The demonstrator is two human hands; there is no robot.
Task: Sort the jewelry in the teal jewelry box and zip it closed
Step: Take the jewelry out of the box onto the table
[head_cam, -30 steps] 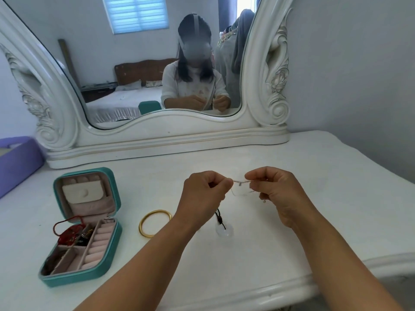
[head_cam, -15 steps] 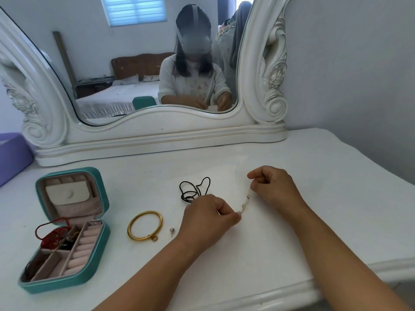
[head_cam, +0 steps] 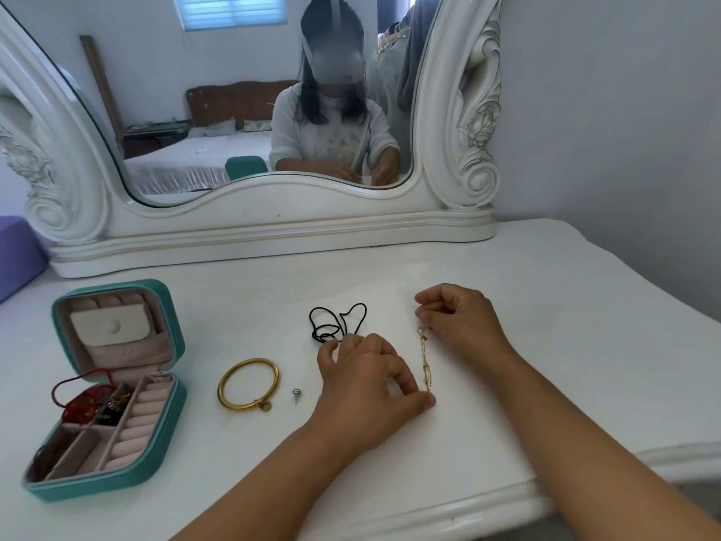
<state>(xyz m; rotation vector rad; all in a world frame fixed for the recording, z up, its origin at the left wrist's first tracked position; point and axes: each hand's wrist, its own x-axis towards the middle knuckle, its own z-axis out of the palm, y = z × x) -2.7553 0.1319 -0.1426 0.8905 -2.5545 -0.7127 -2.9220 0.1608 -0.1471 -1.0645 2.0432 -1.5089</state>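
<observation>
The teal jewelry box (head_cam: 171, 435) lies open at the left of the white dressing table, with a red cord bracelet (head_cam: 80, 398) in its back tray. A thin gold chain (head_cam: 425, 363) lies stretched on the table. My left hand (head_cam: 366, 388) pinches its near end and my right hand (head_cam: 462, 320) pinches its far end. A black cord (head_cam: 337, 320) is coiled just behind my left hand. Between the box and my left hand sit a gold bangle (head_cam: 247, 384) and a small silver stud (head_cam: 296, 394).
A large white carved mirror (head_cam: 253, 228) stands along the back of the table and reflects the person. A grey wall (head_cam: 624, 111) rises on the right. A purple cushion (head_cam: 17, 251) is at the far left. The table's front edge (head_cam: 448, 513) curves below my forearms.
Both hands came down from in front of me and laid the chain out on the table. The left hand moved toward me, stretching the chain lengthwise. The black cord now lies uncovered.
</observation>
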